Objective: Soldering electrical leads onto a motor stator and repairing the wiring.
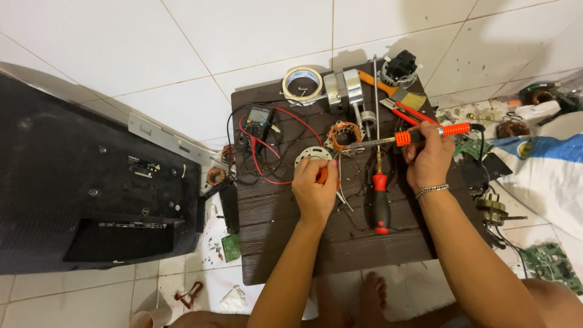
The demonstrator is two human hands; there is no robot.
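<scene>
1. Right hand (428, 159) is closed round the orange-handled soldering iron (419, 135), which lies near-horizontal with its metal tip pointing left toward the copper-wound stator (344, 135).
2. Whether the tip touches the stator I cannot tell; it ends just beside its lower edge.
3. Left hand (314, 187) is curled tight on a small orange-handled tool (321, 175), held low on the dark wooden board (285, 243), just below the round metal plate (313, 155).
4. Thin metal points stick out under the left hand toward the lower right; too small to tell what they are.
5. Red-and-black screwdriver (380, 203) lies between the two hands, its long shaft running up the board.
6. Multimeter (259, 118) sits at upper left of the board with red and black leads looping around it.
7. Tape roll (302, 84) is at the top edge, and a metal motor housing (343, 90) is just beside it.
8. Small paintbrush (395, 92) and red-handled pliers (405, 112) lie near the top right.
9. Black flat-screen back panel (85, 182) lies on the white tile floor (182, 36), left of the board.
10. Green circuit board (552, 258) is on the floor at far right.
</scene>
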